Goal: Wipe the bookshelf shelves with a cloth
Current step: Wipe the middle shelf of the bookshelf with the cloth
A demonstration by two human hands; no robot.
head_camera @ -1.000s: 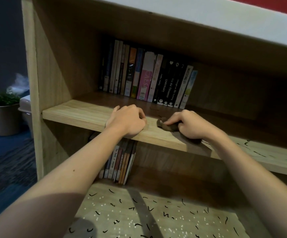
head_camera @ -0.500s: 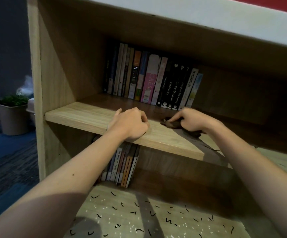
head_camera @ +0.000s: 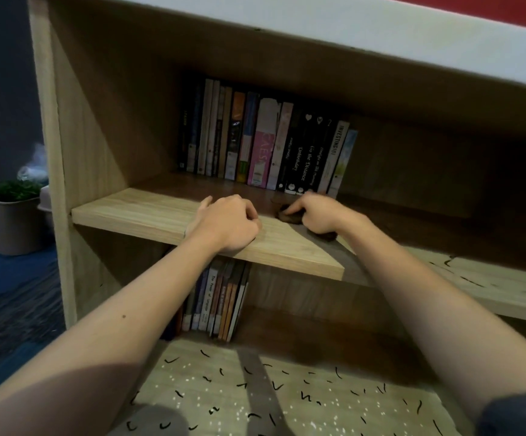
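Cloth (head_camera: pixel 289 217) is gripped by the right hand (head_camera: pixel 318 214) on the shelf (head_camera: pixel 135 212); the left hand (head_camera: pixel 223 223), curled and empty, is rested at its front edge.

On the middle shelf (head_camera: pixel 148 212), a white book spine (head_camera: pixel 338 146) near the right end of the row reads "INVESTING101". To its left, one black spine (head_camera: pixel 311 166) reads "Go the Distance" and another black spine (head_camera: pixel 297 158) reads "Unbirthday". A pink spine (head_camera: pixel 263 152) carries large pale letters, seemingly "AES". On the lower shelf (head_camera: pixel 318 325), a pale spine (head_camera: pixel 209 292) reads "The Power of Language".
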